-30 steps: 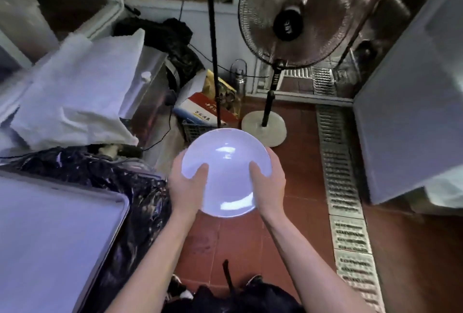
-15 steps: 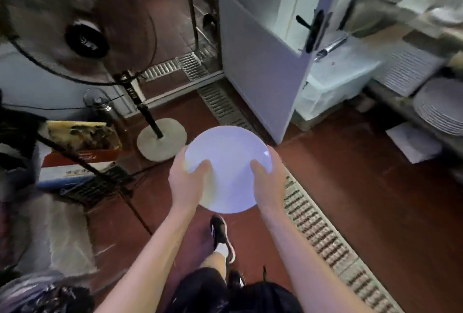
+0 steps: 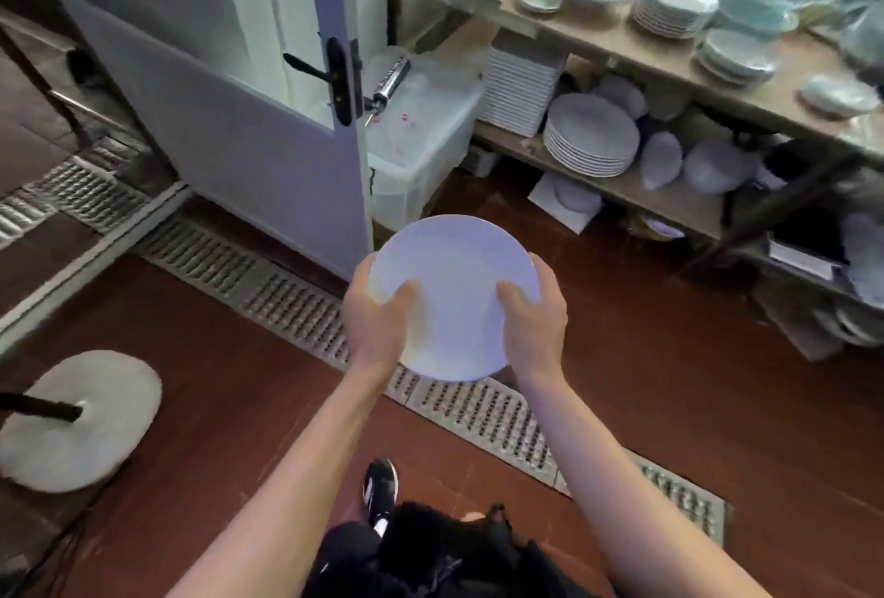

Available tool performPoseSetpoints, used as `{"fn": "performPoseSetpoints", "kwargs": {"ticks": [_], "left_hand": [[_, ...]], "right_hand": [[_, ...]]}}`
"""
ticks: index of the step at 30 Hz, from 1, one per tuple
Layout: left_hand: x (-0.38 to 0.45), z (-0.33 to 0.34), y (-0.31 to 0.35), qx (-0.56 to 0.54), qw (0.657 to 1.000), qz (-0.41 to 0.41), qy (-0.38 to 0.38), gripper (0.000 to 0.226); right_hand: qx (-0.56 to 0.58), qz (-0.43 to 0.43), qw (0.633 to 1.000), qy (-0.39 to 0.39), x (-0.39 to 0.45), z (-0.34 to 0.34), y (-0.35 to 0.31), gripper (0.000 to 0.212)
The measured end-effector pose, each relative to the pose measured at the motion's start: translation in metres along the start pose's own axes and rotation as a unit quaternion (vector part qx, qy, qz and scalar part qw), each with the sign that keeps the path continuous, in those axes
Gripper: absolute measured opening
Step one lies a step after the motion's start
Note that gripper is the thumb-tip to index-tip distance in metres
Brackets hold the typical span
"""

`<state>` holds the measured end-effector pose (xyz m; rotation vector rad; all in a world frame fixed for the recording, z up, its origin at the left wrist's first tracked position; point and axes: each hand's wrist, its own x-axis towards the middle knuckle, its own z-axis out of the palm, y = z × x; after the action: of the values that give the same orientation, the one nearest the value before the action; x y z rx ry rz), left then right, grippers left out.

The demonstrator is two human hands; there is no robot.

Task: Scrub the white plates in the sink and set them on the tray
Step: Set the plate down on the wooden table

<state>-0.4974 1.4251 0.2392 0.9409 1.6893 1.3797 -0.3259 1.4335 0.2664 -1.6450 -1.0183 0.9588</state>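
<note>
A round white plate (image 3: 454, 281) is held level in front of me above the red tiled floor. My left hand (image 3: 378, 315) grips its left rim, thumb on top. My right hand (image 3: 531, 315) grips its right rim the same way. No sink and no tray are in view.
An open white door (image 3: 229, 85) with a black handle stands ahead on the left. A clear plastic bin (image 3: 421, 138) sits beside it. Wooden shelves (image 3: 622, 42) at the right carry several stacks of plates (image 3: 591, 138) and bowls. A floor drain grate (image 3: 306, 310) runs diagonally underfoot. A fan base (image 3: 76, 420) is at the left.
My view has swung right, away from the tray and the fan toward the door and the shelves. Both hands keep the same hold on the plate.
</note>
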Motion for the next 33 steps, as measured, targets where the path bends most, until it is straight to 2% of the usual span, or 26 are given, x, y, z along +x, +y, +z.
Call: {"fn": "performPoseSetpoints", "kwargs": {"ticks": [10,16,24,33], "left_hand": [[0.049,0.156,0.027,0.092,0.977,0.031,-0.190,0.058],[0.055,0.281,0.038,0.134,0.951,0.047,-0.276,0.054],[0.060,0.448,0.085,0.146,0.932,0.100,-0.317,0.051],[0.067,0.573,0.101,0.131,0.922,0.087,-0.353,0.044]], "right_hand": [[0.011,0.044,0.977,0.206,0.085,-0.084,0.025,0.053],[0.032,0.080,0.957,0.275,0.151,-0.157,0.057,0.048],[0.070,0.090,0.934,0.338,0.257,-0.267,0.051,0.052],[0.067,0.108,0.920,0.370,0.342,-0.344,0.055,0.052]]}}
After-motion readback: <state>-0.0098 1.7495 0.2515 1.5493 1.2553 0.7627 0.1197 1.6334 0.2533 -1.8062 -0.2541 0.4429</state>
